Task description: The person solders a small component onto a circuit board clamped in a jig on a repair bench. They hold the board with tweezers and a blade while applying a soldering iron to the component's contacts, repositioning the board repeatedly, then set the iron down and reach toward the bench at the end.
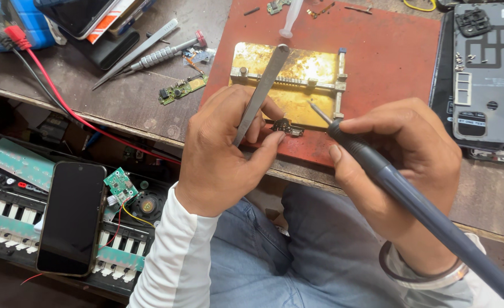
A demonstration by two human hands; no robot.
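soldering a small part at the bench edge

pinching steel tweezers point(261, 91), the left hand point(223, 154) pins a small board part point(288, 128) just beyond its thumb, likely to steady it. to its right, the right hand point(400, 165) grips a soldering iron point(411, 199) pen-style, tip near the part, before the brass holder point(309, 74).

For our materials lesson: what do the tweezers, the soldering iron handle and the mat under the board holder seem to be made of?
Tweezers: bare metal, likely steel, with a dull grey sheen.
Soldering iron handle: probably plastic or rubber, matte blue-grey with no shine.
Mat: looks like rubber or silicone, flat matte red-brown and scuffed.
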